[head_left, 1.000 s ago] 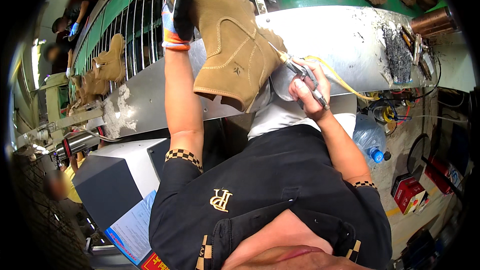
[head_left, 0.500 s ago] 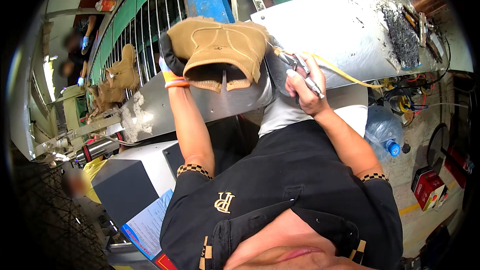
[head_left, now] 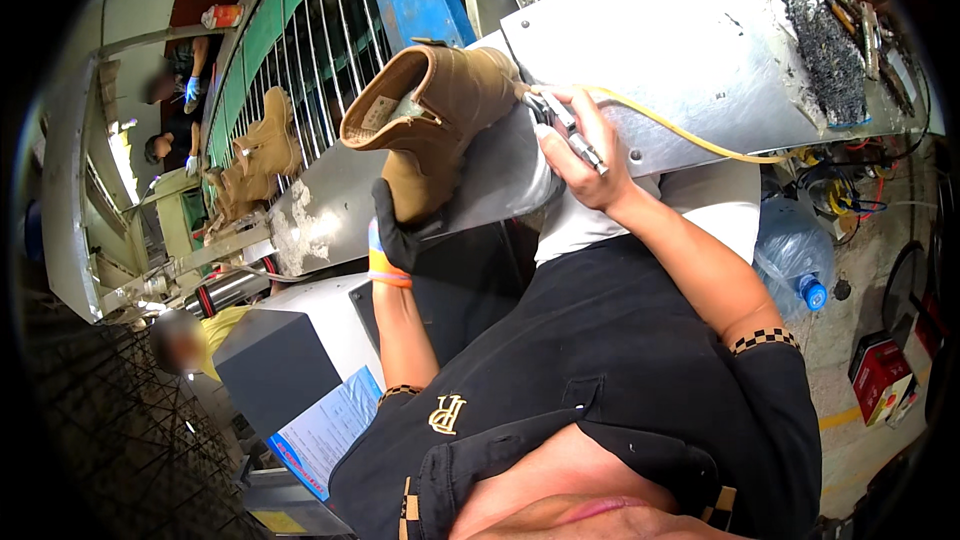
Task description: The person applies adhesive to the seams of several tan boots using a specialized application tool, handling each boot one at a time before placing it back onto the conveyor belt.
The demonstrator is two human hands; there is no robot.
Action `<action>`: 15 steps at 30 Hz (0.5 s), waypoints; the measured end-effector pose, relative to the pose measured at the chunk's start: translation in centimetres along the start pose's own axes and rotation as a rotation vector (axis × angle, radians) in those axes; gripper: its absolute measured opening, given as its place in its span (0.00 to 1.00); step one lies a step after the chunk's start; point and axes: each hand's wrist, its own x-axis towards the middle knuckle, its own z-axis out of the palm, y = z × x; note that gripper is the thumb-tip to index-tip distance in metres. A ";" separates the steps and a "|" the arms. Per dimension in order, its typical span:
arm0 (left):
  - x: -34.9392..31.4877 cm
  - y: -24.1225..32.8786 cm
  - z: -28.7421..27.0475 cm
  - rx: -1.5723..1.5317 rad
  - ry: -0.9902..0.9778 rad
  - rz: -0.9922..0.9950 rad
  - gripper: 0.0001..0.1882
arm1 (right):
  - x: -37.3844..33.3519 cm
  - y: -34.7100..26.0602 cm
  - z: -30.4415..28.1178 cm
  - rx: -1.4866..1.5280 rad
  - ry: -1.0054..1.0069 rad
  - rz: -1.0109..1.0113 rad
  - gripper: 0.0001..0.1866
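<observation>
A tan ankle boot (head_left: pixel 455 105) is held above the metal bench, its opening facing the upper left and its toe pointing down toward me. My left hand (head_left: pixel 393 232), in a black glove with an orange and blue cuff, grips the toe end from below; some fingers are hidden behind it. In the fingers of my bare right hand (head_left: pixel 590 160) is a silver pen-like tool (head_left: pixel 583 148) joined to a yellow hose (head_left: pixel 660 128). Its tip is at the heel end of the boot; whether it touches the boot I cannot tell.
The metal bench plate (head_left: pixel 690 70) carries a dark bristly, dirty patch (head_left: pixel 822 60) and several hand tools at its right end. More tan boots (head_left: pixel 268 145) stand by a barred green rack at left. A large plastic bottle (head_left: pixel 795 250) sits below right. Co-workers are at far left.
The boot has been turned: its opening now faces the upper left instead of toward me. My left hand has moved down to the toe. The right hand with the tool has shifted slightly left.
</observation>
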 end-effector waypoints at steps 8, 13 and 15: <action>-4.7 -2.0 4.0 -0.039 -0.135 -0.226 0.46 | 0.2 0.2 -0.3 0.002 -0.015 -0.012 0.19; -5.1 -1.9 6.2 -0.045 -0.263 -0.376 0.50 | -0.5 0.6 -0.2 0.071 -0.013 0.053 0.22; -5.2 -1.5 7.1 -0.106 -0.353 -0.434 0.50 | -0.9 0.4 -0.1 0.072 -0.064 0.075 0.22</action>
